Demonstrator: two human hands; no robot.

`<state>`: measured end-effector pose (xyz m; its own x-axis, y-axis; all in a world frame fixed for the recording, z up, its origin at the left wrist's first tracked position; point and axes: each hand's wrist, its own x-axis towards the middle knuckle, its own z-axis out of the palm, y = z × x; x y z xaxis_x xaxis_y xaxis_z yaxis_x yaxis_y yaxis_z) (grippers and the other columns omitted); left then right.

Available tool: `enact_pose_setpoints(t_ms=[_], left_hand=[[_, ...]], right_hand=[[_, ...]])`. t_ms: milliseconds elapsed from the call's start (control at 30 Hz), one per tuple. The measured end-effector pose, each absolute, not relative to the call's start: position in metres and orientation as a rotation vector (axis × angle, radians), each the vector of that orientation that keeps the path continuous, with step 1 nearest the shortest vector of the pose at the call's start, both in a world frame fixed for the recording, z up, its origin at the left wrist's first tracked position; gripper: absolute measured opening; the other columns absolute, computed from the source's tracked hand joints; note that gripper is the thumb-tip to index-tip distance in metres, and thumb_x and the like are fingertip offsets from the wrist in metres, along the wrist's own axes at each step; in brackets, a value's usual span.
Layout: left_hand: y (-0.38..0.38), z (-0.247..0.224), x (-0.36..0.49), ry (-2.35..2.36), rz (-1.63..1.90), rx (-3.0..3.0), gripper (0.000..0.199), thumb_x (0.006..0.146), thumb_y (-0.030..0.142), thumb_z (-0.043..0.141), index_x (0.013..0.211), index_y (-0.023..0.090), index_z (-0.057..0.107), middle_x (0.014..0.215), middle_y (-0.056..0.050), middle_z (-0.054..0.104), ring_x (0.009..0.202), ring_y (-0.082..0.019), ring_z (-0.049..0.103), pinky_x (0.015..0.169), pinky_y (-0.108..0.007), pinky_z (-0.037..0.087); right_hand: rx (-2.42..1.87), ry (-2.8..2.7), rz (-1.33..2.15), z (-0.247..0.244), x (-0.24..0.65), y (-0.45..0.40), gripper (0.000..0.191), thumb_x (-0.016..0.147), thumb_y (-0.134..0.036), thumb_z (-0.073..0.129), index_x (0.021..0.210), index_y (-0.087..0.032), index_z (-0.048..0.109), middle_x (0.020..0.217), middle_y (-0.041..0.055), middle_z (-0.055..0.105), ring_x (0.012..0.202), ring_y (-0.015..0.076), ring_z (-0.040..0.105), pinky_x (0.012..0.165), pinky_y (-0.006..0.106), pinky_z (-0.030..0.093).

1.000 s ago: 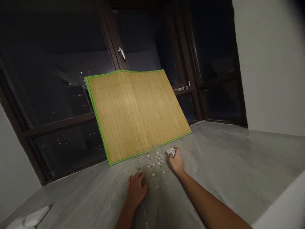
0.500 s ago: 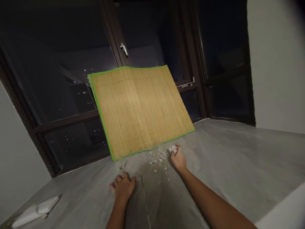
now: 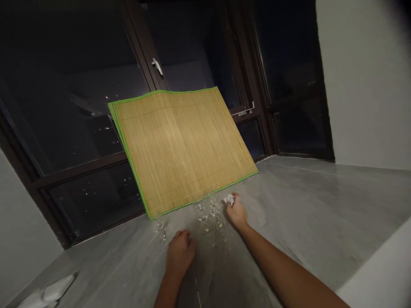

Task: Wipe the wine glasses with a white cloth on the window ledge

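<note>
Across the top of the frame is a big dark window (image 3: 80,51) with brown bars and tiny lights outside. Below it spreads a grey worktop (image 3: 305,205). Middle of the frame, a tan mat (image 3: 183,145) with a green edge stands up, tilted. At the lower left lies something white (image 3: 56,290), partly cut off. The left hand (image 3: 180,252) is low in the middle with bent fingers; I cannot tell if it has anything. The right hand (image 3: 236,211) is just right of the middle. Two clear glasses (image 3: 202,211) stand between the hands by the mat's bottom edge. Another clear glass (image 3: 159,228) stands just left of the left hand. Smallest is a crumpled white wad (image 3: 229,199), pinched in the right hand's fingers.
</note>
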<state>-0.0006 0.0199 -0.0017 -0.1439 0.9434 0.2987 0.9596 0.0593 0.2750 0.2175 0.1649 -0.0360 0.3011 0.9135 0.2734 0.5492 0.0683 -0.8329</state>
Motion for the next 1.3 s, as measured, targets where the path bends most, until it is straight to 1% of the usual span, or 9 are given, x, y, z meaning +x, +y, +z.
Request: enact_pose_setpoints(t_ms=[67, 167, 233, 300, 400, 533, 700, 967, 1300], left_hand=[[0.022, -0.009, 0.014, -2.047, -0.736, -2.296, 0.04, 0.081, 0.025, 0.047, 0.115, 0.021, 0.067, 0.133, -0.011, 0.058, 0.125, -0.023, 0.051, 0.111, -0.039, 0.032], [0.026, -0.021, 0.027, -1.968, -0.673, -2.434, 0.055, 0.083, 0.03, 0.051, 0.137, 0.027, 0.052, 0.153, -0.008, 0.038, 0.143, -0.025, 0.031, 0.119, -0.046, 0.016], [0.028, -0.025, 0.03, -2.005, -0.58, -2.469, 0.06, 0.085, 0.035, 0.051, 0.144, 0.029, 0.043, 0.158, -0.008, 0.029, 0.146, -0.026, 0.024, 0.119, -0.052, 0.01], [0.03, -0.024, 0.03, -2.032, -0.502, -2.505, 0.06, 0.086, 0.039, 0.05, 0.145, 0.029, 0.041, 0.157, -0.008, 0.031, 0.145, -0.027, 0.026, 0.118, -0.056, 0.006], [0.029, -0.02, 0.028, -2.005, -0.481, -2.521, 0.056, 0.087, 0.041, 0.048, 0.142, 0.03, 0.046, 0.151, -0.007, 0.043, 0.141, -0.027, 0.034, 0.117, -0.059, 0.004], [0.022, -0.016, 0.027, -1.99, -0.519, -2.447, 0.051, 0.085, 0.038, 0.051, 0.134, 0.028, 0.056, 0.141, -0.008, 0.054, 0.134, -0.028, 0.043, 0.117, -0.058, 0.008], [0.006, -0.012, 0.02, -1.973, -0.494, -2.456, 0.053, 0.078, 0.035, 0.059, 0.131, 0.031, 0.059, 0.137, -0.007, 0.058, 0.13, -0.029, 0.047, 0.117, -0.057, 0.012], [-0.019, -0.002, -0.005, -1.936, -0.395, -2.416, 0.049, 0.076, 0.03, 0.059, 0.124, 0.036, 0.063, 0.13, -0.004, 0.064, 0.124, -0.028, 0.052, 0.116, -0.057, 0.016], [-0.028, -0.012, -0.099, -2.182, -0.29, -2.079, 0.046, 0.085, 0.046, 0.049, 0.127, 0.032, 0.062, 0.138, -0.003, 0.058, 0.132, -0.027, 0.048, 0.116, -0.054, 0.024]], right_hand=[[-1.609, -1.373, 0.478, -0.037, 0.218, 0.166, 0.043, 0.092, -0.031, 0.041, 0.133, -0.019, 0.04, 0.104, 0.009, 0.07, 0.09, 0.0234, 0.067, 0.074, 0.029, 0.042], [-1.613, -1.385, 0.481, -0.037, 0.218, 0.166, 0.043, 0.092, -0.031, 0.041, 0.134, -0.019, 0.039, 0.105, 0.0087, 0.07, 0.091, 0.0228, 0.067, 0.075, 0.029, 0.042], [-1.615, -1.393, 0.48, -0.036, 0.218, 0.165, 0.044, 0.093, -0.032, 0.041, 0.135, -0.02, 0.038, 0.107, 0.0087, 0.069, 0.093, 0.0224, 0.066, 0.077, 0.028, 0.042], [-1.62, -1.398, 0.482, -0.036, 0.218, 0.165, 0.044, 0.094, -0.032, 0.04, 0.135, -0.019, 0.038, 0.108, 0.0089, 0.069, 0.093, 0.0222, 0.066, 0.077, 0.028, 0.042], [-1.631, -1.398, 0.492, -0.036, 0.217, 0.166, 0.045, 0.094, -0.032, 0.041, 0.137, -0.019, 0.037, 0.107, 0.009, 0.069, 0.092, 0.0223, 0.066, 0.077, 0.028, 0.042], [-1.635, -1.395, 0.502, -0.034, 0.217, 0.165, 0.046, 0.094, -0.031, 0.041, 0.137, -0.018, 0.038, 0.109, 0.0099, 0.068, 0.093, 0.0223, 0.066, 0.077, 0.028, 0.042], [-1.634, -1.403, 0.5, -0.032, 0.218, 0.162, 0.045, 0.094, -0.03, 0.041, 0.137, -0.018, 0.038, 0.11, 0.0107, 0.068, 0.095, 0.022, 0.066, 0.078, 0.028, 0.042], [-1.632, -1.406, 0.492, -0.035, 0.217, 0.165, 0.045, 0.094, -0.031, 0.039, 0.136, -0.018, 0.038, 0.107, 0.0104, 0.069, 0.092, 0.0229, 0.067, 0.075, 0.028, 0.042], [-1.623, -1.406, 0.483, -0.031, 0.218, 0.162, 0.045, 0.093, -0.03, 0.039, 0.135, -0.018, 0.039, 0.11, 0.0097, 0.069, 0.095, 0.0219, 0.066, 0.077, 0.027, 0.042]])
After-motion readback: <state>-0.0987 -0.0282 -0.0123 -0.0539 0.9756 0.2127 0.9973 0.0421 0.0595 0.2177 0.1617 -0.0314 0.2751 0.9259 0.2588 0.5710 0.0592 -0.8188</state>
